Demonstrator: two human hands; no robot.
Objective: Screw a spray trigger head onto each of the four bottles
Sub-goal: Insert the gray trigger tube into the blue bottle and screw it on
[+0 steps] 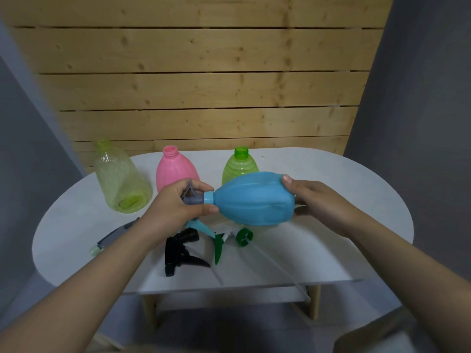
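Observation:
A blue bottle (254, 198) lies sideways in the air over the table, neck pointing left. My right hand (313, 202) grips its base. My left hand (178, 207) curls round a grey spray trigger head (193, 197) seated at the bottle's neck; its light-blue lever (204, 228) pokes out below my hand. Behind stand three open bottles: a clear yellow-green one (119, 179), a pink one (173, 169) and a ribbed green one (237, 166). Loose on the table lie a black trigger head (181, 253), a green-and-white one (234, 236) and a grey one (114, 238).
The white oval table (344, 225) has its front edge close to me, with wooden legs below. A wooden slat wall (204, 85) rises behind it. Thin dip tubes (280, 271) from the loose heads reach past the front edge.

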